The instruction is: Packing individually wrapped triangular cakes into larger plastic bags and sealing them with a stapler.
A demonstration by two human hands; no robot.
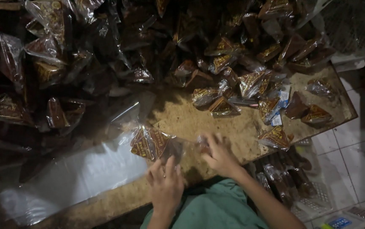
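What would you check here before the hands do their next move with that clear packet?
1. Left hand at the clear packet: ok, fingers at its near edge.
2. Right hand at the packet's other end: ok, though blurred.
3. Packet filled: ok, dark triangular pieces show inside.
4. Packet sealed: cannot tell.
5. Bare spot on the wooden board: ok.
6. Pile of packets staying put: cannot tell.

Hands: two, left hand (165, 184) and right hand (218, 154)
Wooden board (199, 121): one
Clear-wrapped brown packets (222, 106): dozens heaped, too many to count
White crate (314, 201): one
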